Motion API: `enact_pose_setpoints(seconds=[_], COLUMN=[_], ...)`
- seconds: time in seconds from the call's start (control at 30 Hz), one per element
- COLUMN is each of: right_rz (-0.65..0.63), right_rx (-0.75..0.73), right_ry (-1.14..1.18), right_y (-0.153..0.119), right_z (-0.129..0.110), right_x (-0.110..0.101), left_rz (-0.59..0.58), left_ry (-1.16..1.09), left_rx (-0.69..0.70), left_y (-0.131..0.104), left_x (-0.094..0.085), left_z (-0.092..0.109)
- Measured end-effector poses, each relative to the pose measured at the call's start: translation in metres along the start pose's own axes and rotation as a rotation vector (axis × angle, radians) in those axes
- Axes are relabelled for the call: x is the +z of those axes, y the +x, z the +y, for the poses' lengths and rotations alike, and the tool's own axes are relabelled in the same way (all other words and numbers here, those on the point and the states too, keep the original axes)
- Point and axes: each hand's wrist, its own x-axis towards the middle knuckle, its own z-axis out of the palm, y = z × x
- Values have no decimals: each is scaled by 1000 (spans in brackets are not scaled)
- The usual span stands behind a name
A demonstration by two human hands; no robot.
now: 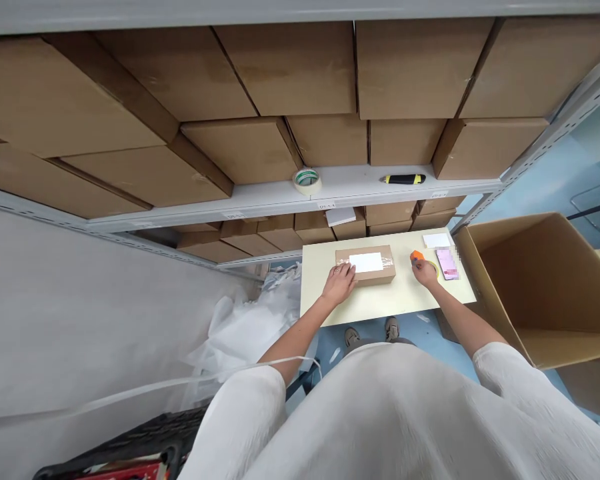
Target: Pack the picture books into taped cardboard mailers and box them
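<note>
A small cardboard box (pixel 375 275) lies on the cream tabletop (pixel 380 305), with a white label (pixel 366 262) and clear tape on its top. My left hand (pixel 340 283) rests on the box's near left part, fingers stretched out across its top edge. To the right of the box, my right hand (pixel 424 272) is closed around an orange tape dispenser (pixel 417 256). A yellowish tape roll (pixel 435 267) shows beside that hand, partly hidden by it. Right of the hand lie a phone with a pink screen (pixel 447 263) and a white pad of paper (pixel 436 241).
Shelves full of cardboard boxes (pixel 410 70) stand behind the table. On the shelf edge lie a tape roll (pixel 307 181) and a black-and-yellow utility knife (pixel 404 179). A large open carton (pixel 490 267) stands at right. White wrapping sheets (pixel 245 340) heap at left.
</note>
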Motion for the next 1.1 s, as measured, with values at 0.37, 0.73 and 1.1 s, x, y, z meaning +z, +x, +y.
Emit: enact_pose_setpoints(seconds=[0.37, 0.73, 1.1], right_rz=[-43, 32, -494], right_rx=[136, 49, -254], right_ry=[-213, -107, 575], right_y=[6, 3, 1], right_z=[38, 17, -93], right_x=[17, -20, -103], left_rz=[-37, -26, -2], left_ry=[-235, -244, -231], left_rx=[-146, -147, -129], left_y=[3, 5, 5], left_x=[4, 2, 1], left_z=[6, 4, 7])
